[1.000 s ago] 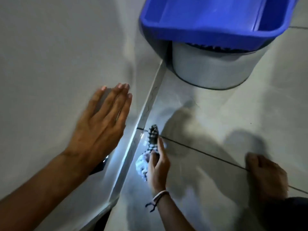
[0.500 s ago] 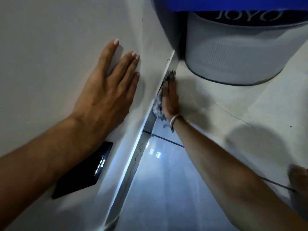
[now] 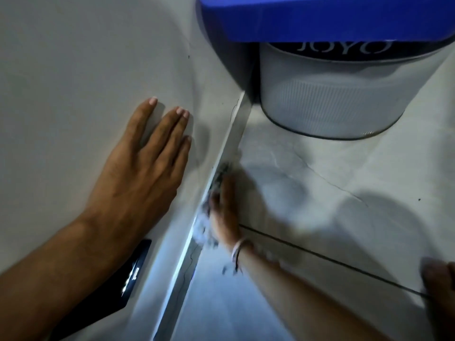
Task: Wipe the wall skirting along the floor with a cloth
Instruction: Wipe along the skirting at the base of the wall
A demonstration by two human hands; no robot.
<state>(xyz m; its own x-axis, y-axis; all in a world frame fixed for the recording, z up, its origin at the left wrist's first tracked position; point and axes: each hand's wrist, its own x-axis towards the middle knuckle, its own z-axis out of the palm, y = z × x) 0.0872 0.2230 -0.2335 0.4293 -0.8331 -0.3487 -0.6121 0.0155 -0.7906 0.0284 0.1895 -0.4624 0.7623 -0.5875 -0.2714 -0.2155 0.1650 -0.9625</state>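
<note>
The pale skirting (image 3: pixel 232 134) runs diagonally from bottom centre up toward the bucket, between the grey wall and the tiled floor. My right hand (image 3: pixel 225 210) presses a crumpled white and dark checked cloth (image 3: pixel 209 217) against the skirting, blurred with motion. A thin band circles that wrist. My left hand (image 3: pixel 142 168) lies flat on the wall with fingers spread, holding nothing, to the left of the skirting.
A white bucket (image 3: pixel 339 94) marked JOYO stands against the skirting ahead, with a blue tub (image 3: pixel 320 18) on top. A black shiny panel (image 3: pixel 118 284) sits low on the wall. My foot (image 3: pixel 438 286) rests at the right edge, near a dark floor joint (image 3: pixel 320 257).
My right hand first pushed the cloth far along the skirting toward the bucket, then slid it back toward me. My left hand stays flat on the wall.
</note>
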